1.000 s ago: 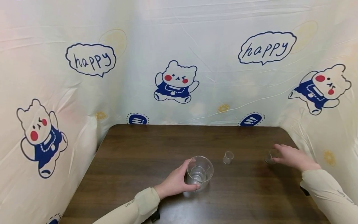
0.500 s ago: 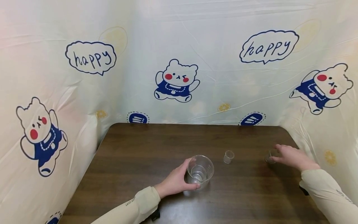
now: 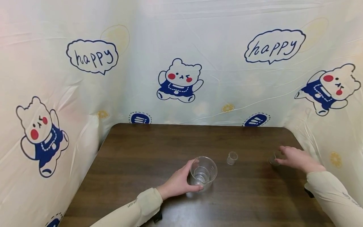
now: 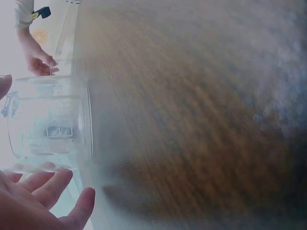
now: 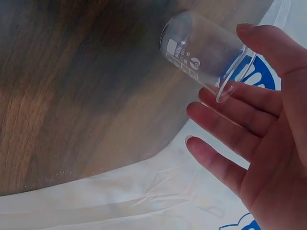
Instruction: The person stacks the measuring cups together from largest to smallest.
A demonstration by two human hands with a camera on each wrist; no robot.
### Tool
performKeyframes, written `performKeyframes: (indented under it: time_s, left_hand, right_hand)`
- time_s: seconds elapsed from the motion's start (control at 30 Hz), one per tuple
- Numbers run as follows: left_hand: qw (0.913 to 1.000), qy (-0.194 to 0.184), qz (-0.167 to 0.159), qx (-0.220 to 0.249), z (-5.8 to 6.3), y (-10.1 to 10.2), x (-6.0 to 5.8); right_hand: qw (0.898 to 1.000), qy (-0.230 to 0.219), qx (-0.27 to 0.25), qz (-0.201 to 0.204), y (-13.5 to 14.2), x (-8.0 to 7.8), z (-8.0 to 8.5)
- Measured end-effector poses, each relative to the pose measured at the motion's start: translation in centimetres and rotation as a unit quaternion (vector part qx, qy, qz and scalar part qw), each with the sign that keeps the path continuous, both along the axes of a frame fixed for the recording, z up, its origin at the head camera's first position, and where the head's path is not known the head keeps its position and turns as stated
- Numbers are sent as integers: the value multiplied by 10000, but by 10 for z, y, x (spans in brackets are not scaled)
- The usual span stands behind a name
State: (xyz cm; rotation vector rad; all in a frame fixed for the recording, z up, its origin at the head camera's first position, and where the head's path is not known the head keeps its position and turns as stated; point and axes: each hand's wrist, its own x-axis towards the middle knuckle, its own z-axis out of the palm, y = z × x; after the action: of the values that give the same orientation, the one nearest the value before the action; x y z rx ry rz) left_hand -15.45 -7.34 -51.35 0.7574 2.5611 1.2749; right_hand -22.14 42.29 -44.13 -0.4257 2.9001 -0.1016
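Note:
My left hand (image 3: 177, 183) grips a large clear glass beaker (image 3: 209, 176) from its left side, thumb at the front and fingers behind. The beaker stands on the table, and what looks like clear liquid shows low inside it. Toward the table's right edge, my right hand (image 3: 297, 159) pinches a small glass beaker (image 5: 196, 48) near its rim. Printed marks, among them "50ml", show on this beaker in the right wrist view; its base is on the table, and its outer fingers are spread free. Between the two hands stands another small clear glass vessel (image 3: 232, 158), touched by neither.
Everything stands on a dark brown wooden table (image 3: 147, 145) with rounded far corners. A pale cloth (image 3: 215, 63) printed with bears and "happy" bubbles hangs at the back and along both sides. A few droplets (image 5: 53, 177) lie near the table's edge in the right wrist view.
The head view has shifted very slightly, so the table sits a little higher in it. Both hands keep their holds, and the glassware stays in place.

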Motion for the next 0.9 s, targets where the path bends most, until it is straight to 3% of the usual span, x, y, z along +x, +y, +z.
performKeyframes:
  time_s: [0.47, 0.9]
  left_hand:
    - [10000, -36, -3, 28, 0, 0, 1]
    - [10000, 12, -27, 30, -4, 0, -1]
  right_hand:
    - [9995, -275, -130, 116, -6, 6, 12]
    - [9974, 314, 125, 638, -36, 22, 29]
